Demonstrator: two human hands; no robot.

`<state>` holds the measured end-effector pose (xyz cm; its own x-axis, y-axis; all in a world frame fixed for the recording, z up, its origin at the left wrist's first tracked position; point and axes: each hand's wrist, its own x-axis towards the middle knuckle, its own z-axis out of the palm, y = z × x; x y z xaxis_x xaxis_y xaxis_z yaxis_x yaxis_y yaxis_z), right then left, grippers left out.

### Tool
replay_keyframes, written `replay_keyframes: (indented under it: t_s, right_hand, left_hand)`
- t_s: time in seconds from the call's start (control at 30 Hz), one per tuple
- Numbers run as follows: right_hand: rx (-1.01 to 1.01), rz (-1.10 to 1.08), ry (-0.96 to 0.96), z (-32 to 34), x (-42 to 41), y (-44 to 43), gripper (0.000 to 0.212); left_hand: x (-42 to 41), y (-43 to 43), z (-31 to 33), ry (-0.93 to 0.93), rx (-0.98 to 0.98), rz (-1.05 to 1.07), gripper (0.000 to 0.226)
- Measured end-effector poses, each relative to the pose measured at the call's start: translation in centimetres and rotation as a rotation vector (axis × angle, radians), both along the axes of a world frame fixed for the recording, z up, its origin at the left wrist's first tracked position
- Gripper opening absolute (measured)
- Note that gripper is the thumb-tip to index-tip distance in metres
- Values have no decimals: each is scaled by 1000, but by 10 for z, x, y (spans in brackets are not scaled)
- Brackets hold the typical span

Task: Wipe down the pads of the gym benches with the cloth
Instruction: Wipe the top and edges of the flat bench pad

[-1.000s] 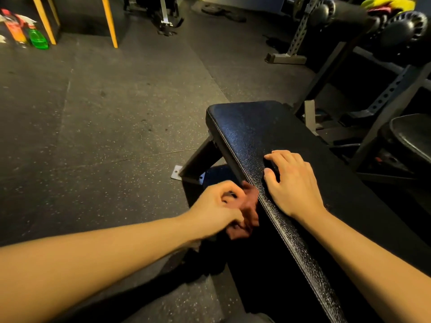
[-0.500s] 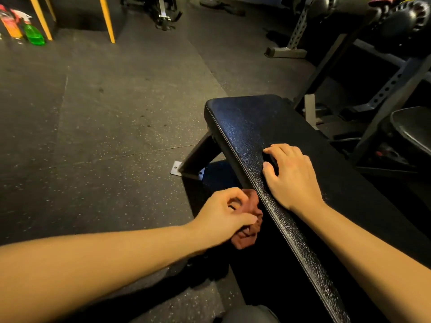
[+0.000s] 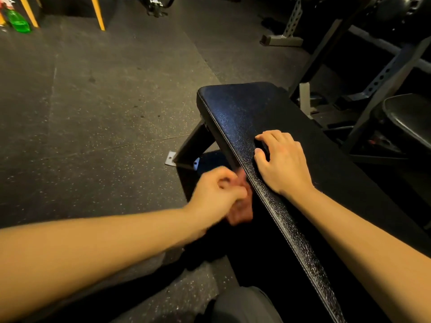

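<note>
- Bench pad (image 3: 245, 113): black, textured, long and narrow. Its long axis runs from the lower right of the view up to a rounded far end near the middle. Its stitched left side edge faces the person's left arm.
- Right hand (image 3: 284, 162): rests palm down on the pad's top, just inside that left edge, with the fingers bent, the tips on the vinyl and nothing in its grasp. It seems to be bracing.
- Left hand (image 3: 217, 194): blurred, and lower than the right hand. It lies just beside the pad's side face, with its fingers curled round the cloth. The two hands are apart, with the pad's edge between them.
- Cloth (image 3: 242, 210): a reddish bunch that hangs from the left fist against the side face, below the top edge.
- Judgement: the left hand is nearer the surface being wiped, so the next stroke likely runs along the pad's length, and the top is within reach.
- Green spray bottle (image 3: 18, 23): stands on the floor at the far left, well apart from the bench.
</note>
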<state>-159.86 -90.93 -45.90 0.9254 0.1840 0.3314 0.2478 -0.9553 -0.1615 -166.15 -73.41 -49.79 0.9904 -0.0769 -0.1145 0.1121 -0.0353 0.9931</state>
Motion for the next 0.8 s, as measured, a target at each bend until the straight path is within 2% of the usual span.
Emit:
replay_keyframes:
  t_s: [0.07,0.13,0.23,0.33,0.37,0.4,0.47,0.57,0.63,0.8]
  right_hand:
    - [5,0,0,0,0,0,32]
    - [6,3,-3,0,0,0,33]
    - [-2,2,-7,0,1,0,31]
    - [-8,-2,-4,0,1,0,30]
    - [-12,-1,-2,0,1,0,31]
    - [-12,-1,3,0,2,0,32]
    - [-9,-4,16,0,2,-1,33]
    - [-18,-8,30,3,0,1,35]
    - [-41,-5,54,8,-1,2,36]
    - [-45,35,174,27,-23,-2,34]
  left_hand:
    - [33,4,21,46,-105,230,18]
    - [48,0,34,96,-236,314,15]
    - [7,-15,23,17,-209,213,19]
    - [-47,-13,0,-28,-66,-195,25]
    - [-50,-8,-3,-53,21,-247,25]
    - [-41,-6,-4,-89,85,-190,23]
    - [-9,-3,5,-88,104,83,18]
    - [26,-5,29,27,-17,300,11]
    - [17,-12,30,47,-39,288,15]
    - [-66,-39,28,-22,-8,91,18]
